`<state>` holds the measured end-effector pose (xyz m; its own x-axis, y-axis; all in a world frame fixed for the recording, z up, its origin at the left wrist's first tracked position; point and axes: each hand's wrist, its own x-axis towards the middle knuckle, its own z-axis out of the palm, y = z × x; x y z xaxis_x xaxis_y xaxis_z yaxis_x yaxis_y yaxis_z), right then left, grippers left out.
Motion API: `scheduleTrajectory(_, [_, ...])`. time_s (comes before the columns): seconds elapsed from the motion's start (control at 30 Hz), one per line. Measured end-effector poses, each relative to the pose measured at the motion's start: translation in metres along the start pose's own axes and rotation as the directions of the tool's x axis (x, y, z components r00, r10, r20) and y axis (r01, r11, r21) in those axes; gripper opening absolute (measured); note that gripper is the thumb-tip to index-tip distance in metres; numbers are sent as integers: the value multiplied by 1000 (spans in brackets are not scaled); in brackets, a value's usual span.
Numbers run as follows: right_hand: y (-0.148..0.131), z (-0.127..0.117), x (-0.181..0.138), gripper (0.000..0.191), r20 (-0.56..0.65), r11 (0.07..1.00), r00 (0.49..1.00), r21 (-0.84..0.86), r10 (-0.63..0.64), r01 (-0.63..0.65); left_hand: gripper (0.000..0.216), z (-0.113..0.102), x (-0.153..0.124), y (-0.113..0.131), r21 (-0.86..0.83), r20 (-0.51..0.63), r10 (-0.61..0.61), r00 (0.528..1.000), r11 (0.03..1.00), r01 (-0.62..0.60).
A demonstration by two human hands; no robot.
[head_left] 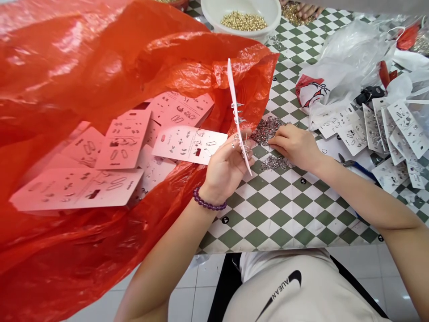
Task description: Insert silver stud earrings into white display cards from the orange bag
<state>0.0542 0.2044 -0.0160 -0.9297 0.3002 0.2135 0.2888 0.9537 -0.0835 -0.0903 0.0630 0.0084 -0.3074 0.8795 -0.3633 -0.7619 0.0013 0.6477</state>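
My left hand (225, 167) is closed on a white jewellery card (236, 114), held edge-on and upright beside the mouth of a big red plastic bag (83, 80). Small metal pieces hang from the card. A purple bead bracelet circles that wrist. My right hand (295, 145) rests on the green-and-white checked table (281, 214), fingers bent and pinched at a heap of small silver metal parts (268, 129). Whether it holds one is hidden. Inside the bag lie several white cards (124, 141) with earrings on them.
A white bowl of gold beads (243, 15) stands at the far edge. Clear plastic bags (345, 67) and several more filled cards (392, 129) cover the right side. Blue-handled pliers (358, 167) lie by my right forearm. Another person's hand (301, 10) shows at the top.
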Motion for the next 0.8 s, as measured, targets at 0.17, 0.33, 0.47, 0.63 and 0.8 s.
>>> scheduleTrajectory(0.17, [-6,-7,4,32,67,987,996,-148,-58,67,15,2,0,0,-34,-32,-20,999,999,18])
scheduleTrajectory(0.33, [-9,-7,10,30,134,983,989,-163,-62,84,14,3,0,-1,-55,-27,-44,999,998,42])
scheduleTrajectory(0.47, [-10,-16,6,15,56,978,993,174,108,-117,16,4,-1,0,-80,-14,-67,998,995,66])
scheduleTrajectory(0.63, [-36,-46,-24,15,244,319,859,855,449,-409,15,10,-10,-1,-131,182,-191,965,968,216])
scheduleTrajectory(0.8, [-79,-59,-51,12,290,-124,758,955,584,-270,20,16,-24,-10,-215,396,-278,875,899,383])
